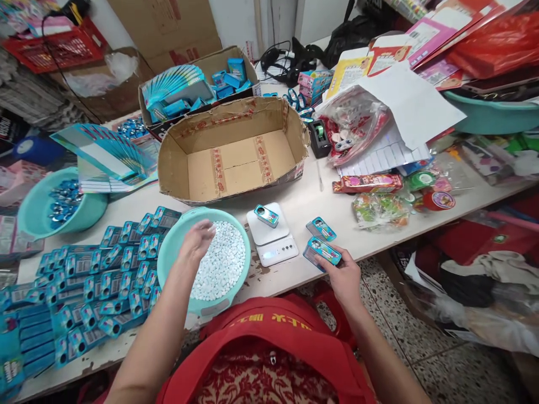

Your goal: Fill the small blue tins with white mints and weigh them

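My left hand (197,241) is over the left part of a turquoise basin (170,238) of small white pellets (223,264); its fingers are blurred, and whether they hold anything cannot be made out. My right hand (343,272) grips a small blue box (322,251) near the table's front edge. Just behind that box lies a flat blue piece (320,229) with a round hole. Between the basin and my right hand stands a white scale (278,249), with a small blue tin (266,215) on its plate.
Rows of blue boxes (96,286) cover the table's left side. An open cardboard box (231,163) stands behind the scale. A turquoise bowl (90,210) of shiny pieces is at far left. Bagged goods (379,210) and papers (415,104) lie to the right.
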`<action>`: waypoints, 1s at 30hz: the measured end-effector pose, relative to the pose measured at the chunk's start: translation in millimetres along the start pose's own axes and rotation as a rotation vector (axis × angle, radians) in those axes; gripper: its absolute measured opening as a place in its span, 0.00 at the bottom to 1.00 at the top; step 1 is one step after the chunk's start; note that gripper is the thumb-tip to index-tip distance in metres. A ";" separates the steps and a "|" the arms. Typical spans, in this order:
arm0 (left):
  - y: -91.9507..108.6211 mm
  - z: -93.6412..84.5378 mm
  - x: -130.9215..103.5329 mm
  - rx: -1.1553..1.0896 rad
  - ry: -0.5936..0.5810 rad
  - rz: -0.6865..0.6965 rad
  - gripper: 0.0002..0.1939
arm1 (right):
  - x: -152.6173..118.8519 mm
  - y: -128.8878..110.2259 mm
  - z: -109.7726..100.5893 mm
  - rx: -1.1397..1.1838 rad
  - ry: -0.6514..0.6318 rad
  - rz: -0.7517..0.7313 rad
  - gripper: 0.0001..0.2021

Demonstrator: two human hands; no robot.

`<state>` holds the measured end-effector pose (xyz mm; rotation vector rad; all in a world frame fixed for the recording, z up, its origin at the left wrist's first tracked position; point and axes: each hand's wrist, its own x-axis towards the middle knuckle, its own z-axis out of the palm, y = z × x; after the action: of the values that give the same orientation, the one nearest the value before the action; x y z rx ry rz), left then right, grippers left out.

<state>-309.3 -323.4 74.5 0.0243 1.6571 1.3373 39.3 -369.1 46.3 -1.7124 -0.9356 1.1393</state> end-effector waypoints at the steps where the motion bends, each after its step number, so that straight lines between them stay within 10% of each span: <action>1: -4.5 -16.5 -2.1 -0.049 0.074 -0.088 0.16 | 0.6 -0.7 0.4 -0.004 -0.002 0.006 0.24; 5: -23.0 -56.7 -12.3 -0.084 0.168 -0.181 0.17 | 2.6 -2.7 5.8 0.004 -0.027 0.017 0.25; 9: -34.1 -59.7 -17.2 -0.029 0.128 -0.161 0.07 | 3.2 -1.4 13.0 0.026 -0.058 0.010 0.25; 17: -23.3 -4.1 -14.0 0.456 -0.419 0.082 0.11 | 1.6 6.9 13.4 -0.002 -0.057 -0.027 0.25; 24: -9.5 70.1 -4.2 1.009 -0.552 0.519 0.07 | -2.4 9.7 5.2 0.019 -0.039 0.029 0.25; 30: -7.8 39.0 11.2 1.339 -0.390 0.578 0.08 | -4.3 7.2 -2.8 0.016 -0.001 0.053 0.24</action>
<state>-285.1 -291.6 64.2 1.5151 1.9451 0.2938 41.5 -376.2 41.6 -1.7329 -0.8836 1.1792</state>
